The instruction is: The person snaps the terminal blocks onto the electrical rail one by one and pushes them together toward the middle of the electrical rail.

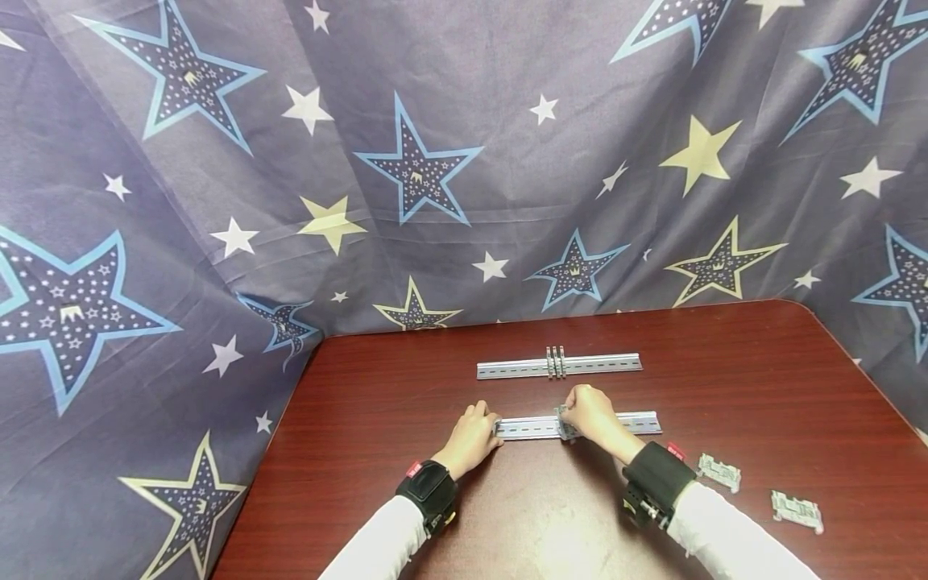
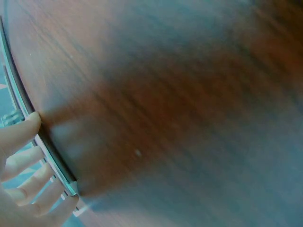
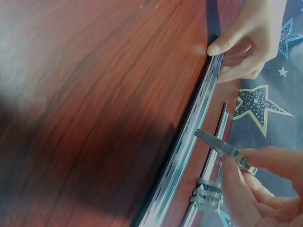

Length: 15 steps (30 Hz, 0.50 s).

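My left hand (image 1: 470, 439) grips the left end of the nearer slotted metal DIN rail (image 1: 529, 428), thumb on the near edge and fingers along the far side, as the left wrist view also shows. Over the middle of that rail, my right hand (image 1: 596, 420) pinches a thin grey terminal block (image 3: 218, 143) between thumb and fingertips. In the right wrist view the block's free end overlaps the rail, and the block sits tilted. Part of the block is hidden behind the right fingers in the head view.
Farther back lies a second DIN rail (image 1: 511, 370) with several terminal blocks (image 1: 556, 362) clipped side by side near its middle. Two loose terminal blocks, one nearer (image 1: 797, 511) and one farther (image 1: 720, 473), lie on the brown table (image 1: 377, 387) beside the right forearm. A starry curtain (image 1: 449, 242) hangs behind.
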### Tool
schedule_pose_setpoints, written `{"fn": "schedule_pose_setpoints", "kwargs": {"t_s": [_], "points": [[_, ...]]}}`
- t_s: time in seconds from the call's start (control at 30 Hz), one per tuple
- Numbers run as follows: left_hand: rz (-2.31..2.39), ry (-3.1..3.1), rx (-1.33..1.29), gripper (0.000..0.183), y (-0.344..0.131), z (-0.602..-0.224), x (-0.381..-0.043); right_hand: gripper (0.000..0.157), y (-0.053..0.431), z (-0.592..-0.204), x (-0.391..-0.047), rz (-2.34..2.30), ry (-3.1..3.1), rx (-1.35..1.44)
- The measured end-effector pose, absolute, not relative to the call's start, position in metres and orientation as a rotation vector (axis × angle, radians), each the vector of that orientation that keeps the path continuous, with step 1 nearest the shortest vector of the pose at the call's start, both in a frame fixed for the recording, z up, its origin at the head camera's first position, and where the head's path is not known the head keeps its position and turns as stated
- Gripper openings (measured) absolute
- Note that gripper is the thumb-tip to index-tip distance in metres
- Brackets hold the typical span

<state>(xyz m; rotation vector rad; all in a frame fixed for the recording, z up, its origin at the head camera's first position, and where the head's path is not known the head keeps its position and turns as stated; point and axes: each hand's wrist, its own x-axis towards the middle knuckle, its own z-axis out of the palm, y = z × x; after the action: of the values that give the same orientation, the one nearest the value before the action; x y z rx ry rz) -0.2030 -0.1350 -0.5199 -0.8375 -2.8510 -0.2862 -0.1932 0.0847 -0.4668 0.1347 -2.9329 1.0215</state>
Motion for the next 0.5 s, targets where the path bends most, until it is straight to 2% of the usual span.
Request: {"fn": "schedule_pose_setpoints", "kwargs": {"t_s": [0.5], "points": [[-0.270,-2.858,-0.834,0.026,-0.135,-0.521,-0.204,0.006,0.057,-0.477,-0.192,1.139,-2.873,0.122]]}}
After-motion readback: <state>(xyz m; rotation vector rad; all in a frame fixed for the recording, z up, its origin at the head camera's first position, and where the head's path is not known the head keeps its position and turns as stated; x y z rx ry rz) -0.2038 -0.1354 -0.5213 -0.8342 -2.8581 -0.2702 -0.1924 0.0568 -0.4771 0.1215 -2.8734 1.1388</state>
